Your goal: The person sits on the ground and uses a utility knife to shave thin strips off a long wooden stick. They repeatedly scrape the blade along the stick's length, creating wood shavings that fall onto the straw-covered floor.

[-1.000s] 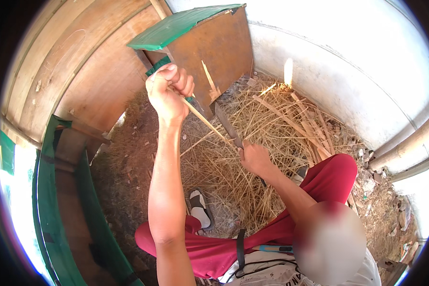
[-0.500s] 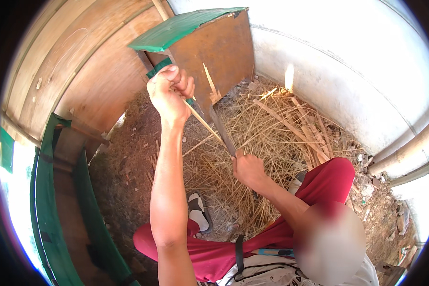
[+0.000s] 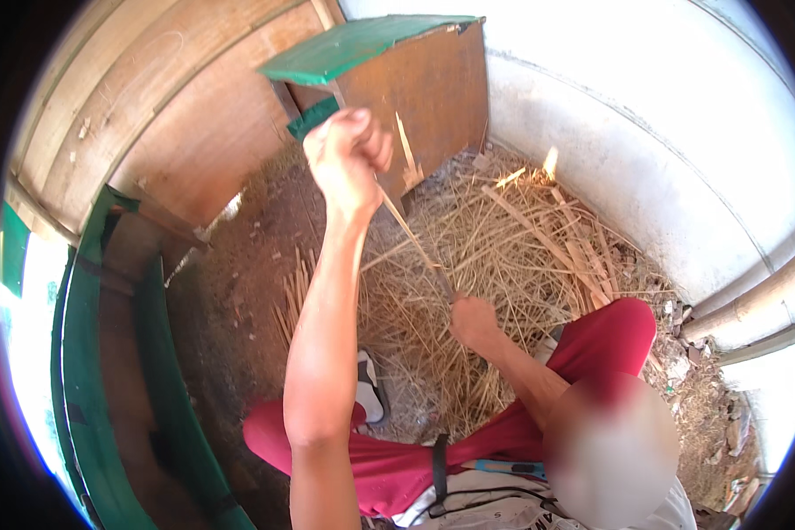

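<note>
My left hand [image 3: 349,163] is raised in front of the box, its fingers closed around a thin bamboo strip [image 3: 405,226] that slants down to the right. Lower and to the right, my right hand [image 3: 474,322] grips a knife [image 3: 444,283]. Its blade meets the lower part of the strip and looks narrow from this angle, partly blurred. Below both hands spreads a heap of pale bamboo shavings [image 3: 486,230]. Several cut strips [image 3: 297,291] lie on the ground beside my left forearm.
A brown wooden box with a green roof [image 3: 371,46] stands ahead against the white wall [image 3: 609,150]. Longer split pieces [image 3: 583,256] rest on the heap's right side. Green-edged boards [image 3: 163,353] run along the left. My crossed legs [image 3: 601,344] frame the near side.
The view has shifted slightly, so the scene sits further right. The knife blade has turned and is now nearly in line with the strip. Both hands keep their hold.
</note>
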### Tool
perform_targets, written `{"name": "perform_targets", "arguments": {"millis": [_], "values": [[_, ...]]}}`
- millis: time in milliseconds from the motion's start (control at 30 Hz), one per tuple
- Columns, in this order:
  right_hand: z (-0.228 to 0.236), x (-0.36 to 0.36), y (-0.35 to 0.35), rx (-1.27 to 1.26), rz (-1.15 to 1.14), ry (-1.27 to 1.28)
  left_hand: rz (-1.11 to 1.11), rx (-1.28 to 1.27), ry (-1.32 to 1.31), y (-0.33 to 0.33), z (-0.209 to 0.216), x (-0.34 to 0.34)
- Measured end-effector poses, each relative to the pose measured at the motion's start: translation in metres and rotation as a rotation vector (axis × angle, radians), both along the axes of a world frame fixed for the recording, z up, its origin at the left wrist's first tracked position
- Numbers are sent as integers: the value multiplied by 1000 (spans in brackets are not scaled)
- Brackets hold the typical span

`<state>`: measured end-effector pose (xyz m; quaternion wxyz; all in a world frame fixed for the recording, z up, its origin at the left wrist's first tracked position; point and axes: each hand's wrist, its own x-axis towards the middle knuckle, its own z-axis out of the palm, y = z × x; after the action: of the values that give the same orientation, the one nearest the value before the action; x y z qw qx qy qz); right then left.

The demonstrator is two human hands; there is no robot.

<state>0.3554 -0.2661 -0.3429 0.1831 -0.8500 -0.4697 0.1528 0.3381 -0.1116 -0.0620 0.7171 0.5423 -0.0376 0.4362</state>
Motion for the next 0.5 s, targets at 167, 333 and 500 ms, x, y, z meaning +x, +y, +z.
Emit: {"name": "perform_targets", "arguments": {"millis": [167, 333, 500], "values": [[53, 4, -5, 179, -221, 49, -27, 2, 1, 23, -1, -17], [61, -15, -6, 221, -168, 75, -39, 63, 24, 16, 0, -14], [49, -13, -1, 297, -116, -53, -51, 75, 45, 12, 2, -13]]}}
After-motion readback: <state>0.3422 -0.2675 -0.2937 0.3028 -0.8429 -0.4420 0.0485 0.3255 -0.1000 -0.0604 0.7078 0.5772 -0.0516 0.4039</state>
